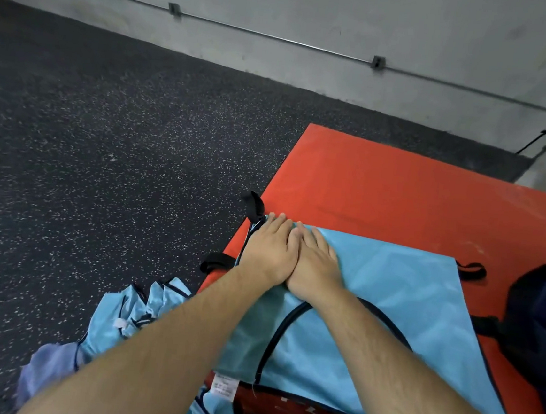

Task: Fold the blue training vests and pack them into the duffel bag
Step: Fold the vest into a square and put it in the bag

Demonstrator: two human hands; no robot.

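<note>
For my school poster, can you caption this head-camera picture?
Left hand and right hand press a blue vest flat on a red mat.

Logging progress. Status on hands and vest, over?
Left hand and right hand flat on vest atop red mat. More vests heaped on floor. Duffel bag at right, unobstructed.

One vest (391, 285) lies spread on the worktop (399, 192). My left grip (269, 250) and right grip (314, 264) rest flat on its far left corner, touching side by side. Left of the worktop, near me, more vests (127, 319) lie heaped on the floor (106, 124). At the right edge sits what seems to be the duffel bag (540, 326), partly out of view.
</note>
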